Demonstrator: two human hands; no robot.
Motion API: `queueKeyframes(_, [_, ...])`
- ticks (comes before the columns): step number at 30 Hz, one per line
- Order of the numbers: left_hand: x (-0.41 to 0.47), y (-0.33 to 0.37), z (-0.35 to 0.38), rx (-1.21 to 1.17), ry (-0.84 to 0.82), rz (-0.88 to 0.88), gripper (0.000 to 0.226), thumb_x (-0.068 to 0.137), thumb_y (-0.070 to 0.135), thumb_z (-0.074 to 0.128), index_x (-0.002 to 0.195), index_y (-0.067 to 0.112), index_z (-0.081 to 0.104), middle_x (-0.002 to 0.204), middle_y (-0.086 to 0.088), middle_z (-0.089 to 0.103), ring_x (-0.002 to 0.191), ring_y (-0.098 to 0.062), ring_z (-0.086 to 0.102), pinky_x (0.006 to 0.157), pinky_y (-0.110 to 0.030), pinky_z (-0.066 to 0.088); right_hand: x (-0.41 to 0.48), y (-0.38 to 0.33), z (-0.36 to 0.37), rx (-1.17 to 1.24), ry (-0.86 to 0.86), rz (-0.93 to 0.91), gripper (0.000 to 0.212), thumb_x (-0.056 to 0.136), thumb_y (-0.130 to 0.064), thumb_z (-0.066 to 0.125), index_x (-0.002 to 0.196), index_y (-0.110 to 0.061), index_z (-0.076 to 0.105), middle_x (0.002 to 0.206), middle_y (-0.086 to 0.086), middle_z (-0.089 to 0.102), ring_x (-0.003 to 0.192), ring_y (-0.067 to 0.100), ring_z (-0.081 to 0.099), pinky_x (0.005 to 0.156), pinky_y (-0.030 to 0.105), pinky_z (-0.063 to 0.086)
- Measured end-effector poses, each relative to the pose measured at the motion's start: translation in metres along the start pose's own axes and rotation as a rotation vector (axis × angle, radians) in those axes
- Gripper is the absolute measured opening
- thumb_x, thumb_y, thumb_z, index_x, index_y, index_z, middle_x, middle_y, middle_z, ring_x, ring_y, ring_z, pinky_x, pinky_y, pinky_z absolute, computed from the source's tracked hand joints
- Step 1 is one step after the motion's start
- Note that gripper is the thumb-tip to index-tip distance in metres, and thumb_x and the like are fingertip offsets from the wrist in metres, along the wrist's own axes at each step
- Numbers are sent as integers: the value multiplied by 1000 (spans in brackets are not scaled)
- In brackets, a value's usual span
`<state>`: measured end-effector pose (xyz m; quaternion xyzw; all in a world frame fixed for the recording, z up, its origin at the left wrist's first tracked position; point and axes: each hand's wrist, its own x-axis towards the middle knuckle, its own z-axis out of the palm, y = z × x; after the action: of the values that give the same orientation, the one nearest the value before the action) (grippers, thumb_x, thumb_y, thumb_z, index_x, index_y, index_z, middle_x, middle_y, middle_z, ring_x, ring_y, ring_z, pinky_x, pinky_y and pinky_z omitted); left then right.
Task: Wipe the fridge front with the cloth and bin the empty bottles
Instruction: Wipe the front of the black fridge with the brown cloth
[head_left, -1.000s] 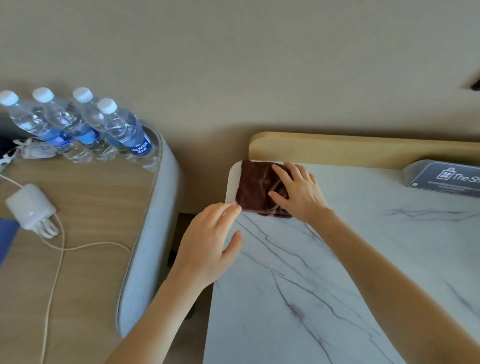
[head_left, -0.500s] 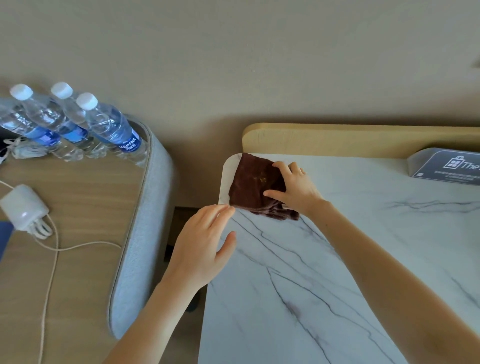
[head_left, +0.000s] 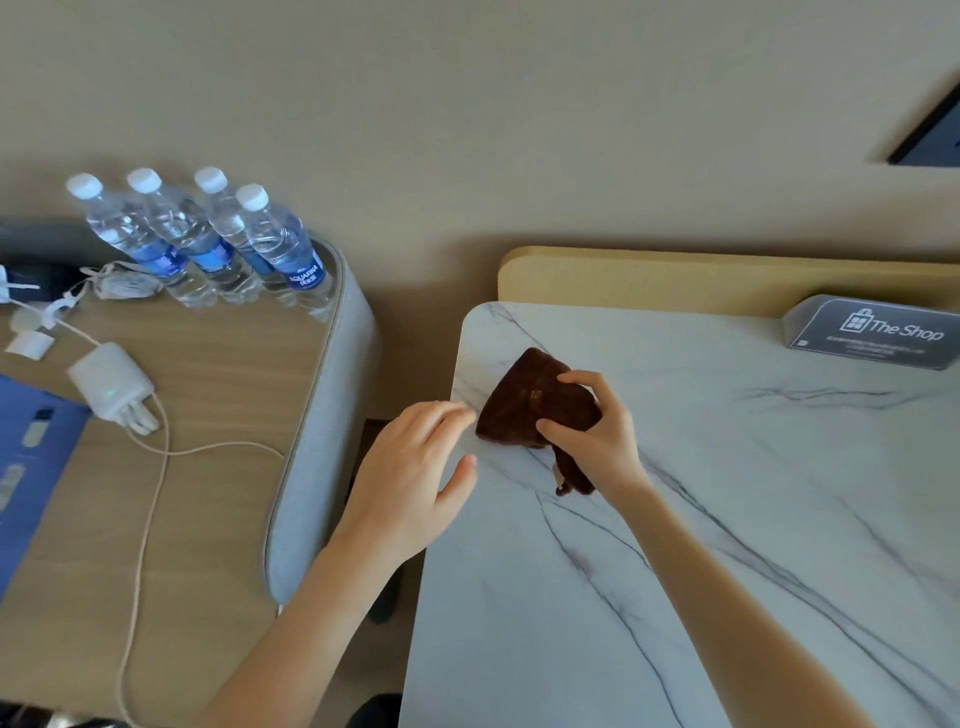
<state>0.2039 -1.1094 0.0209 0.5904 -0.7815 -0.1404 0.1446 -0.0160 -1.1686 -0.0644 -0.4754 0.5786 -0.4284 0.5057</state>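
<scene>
A dark brown cloth (head_left: 524, 402) is pinched in my right hand (head_left: 597, 434) and lifted off the white marble top (head_left: 727, 493); one corner dangles below my palm. My left hand (head_left: 410, 473) hovers open just left of the cloth, over the marble top's left edge, fingers spread and holding nothing. Several clear water bottles (head_left: 208, 244) with white caps and blue labels stand upright at the back of the wooden side table (head_left: 208, 415) on the left. No fridge front is in view.
A white charger (head_left: 111, 384) with a trailing cable and a blue folder (head_left: 31, 457) lie on the side table. A grey "The Shop" sign (head_left: 878, 332) stands at the marble top's back right. A dark gap separates the two surfaces.
My right hand closed on the cloth, which lay flat at the marble top's back-left corner, and has lifted it up and toward me. My left hand stayed open beside it.
</scene>
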Motion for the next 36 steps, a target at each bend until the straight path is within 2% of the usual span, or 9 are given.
queueKeyframes(3, [-18, 9, -11, -1, 38, 3, 42, 92, 30, 50, 126, 10, 63, 128, -3, 62, 122, -20, 56, 100, -25, 38, -35, -14, -2, 151, -41, 3, 51, 75, 2, 77, 114, -26, 58, 86, 15, 69, 39, 36, 57, 40, 42, 51])
queueKeyframes(6, [-41, 19, -23, 5, 99, 9, 41, 92, 31, 50, 124, 10, 64, 127, -2, 63, 119, -20, 57, 98, -24, 38, -69, -36, -4, 170, -17, -60, 52, 75, 2, 78, 114, -27, 60, 79, 7, 71, 46, 37, 62, 43, 35, 53])
queueKeyframes(11, [-78, 33, -40, -1, 212, 31, 46, 94, 38, 40, 125, 12, 63, 126, 2, 63, 118, -14, 55, 98, -14, 32, -122, -72, -5, 251, 28, -174, 50, 75, 3, 77, 112, -27, 61, 81, 6, 72, 55, 29, 68, 48, 35, 57])
queueKeyframes(15, [-109, 40, -35, -21, 207, 23, 48, 95, 38, 39, 127, 12, 62, 128, 1, 62, 120, -15, 55, 98, -18, 36, -163, -74, 3, 253, 59, -177, 49, 79, 9, 71, 109, -27, 59, 69, 3, 70, 42, 29, 63, 38, 36, 53])
queueKeyframes(19, [-140, 45, -20, -39, 158, 34, 46, 95, 36, 40, 127, 11, 62, 127, 0, 63, 119, -17, 56, 98, -24, 42, -194, -63, 7, 234, 90, -149, 48, 79, 9, 72, 109, -27, 60, 78, 6, 71, 39, 42, 59, 34, 45, 52])
queueKeyframes(22, [-159, 46, -18, -54, 156, 54, 46, 95, 36, 40, 127, 10, 62, 127, 0, 63, 119, -17, 56, 98, -27, 45, -216, -60, 9, 182, 105, -173, 48, 79, 9, 73, 109, -28, 60, 81, 2, 72, 45, 35, 64, 38, 37, 53])
queueKeyframes(27, [-186, 45, -28, -69, 176, 103, 47, 95, 37, 41, 129, 12, 61, 129, 0, 62, 122, -16, 55, 101, -26, 43, -256, -64, 17, 102, 150, -270, 49, 79, 7, 75, 111, -26, 60, 86, -9, 71, 57, 27, 69, 44, 33, 57])
queueKeyframes(31, [-222, 38, -32, -72, 181, 159, 44, 96, 35, 44, 130, 13, 60, 129, 3, 61, 122, -14, 54, 100, -27, 45, -299, -62, 31, 79, 195, -310, 50, 80, 7, 75, 111, -30, 59, 84, -10, 70, 56, 26, 69, 44, 28, 56])
queueKeyframes(36, [-294, 15, -35, -59, 141, 225, 44, 94, 34, 44, 126, 10, 62, 126, 0, 62, 118, -17, 57, 95, -30, 48, -373, -36, 71, 14, 287, -320, 53, 77, 2, 80, 113, -31, 61, 95, -17, 67, 86, 9, 70, 63, 22, 59])
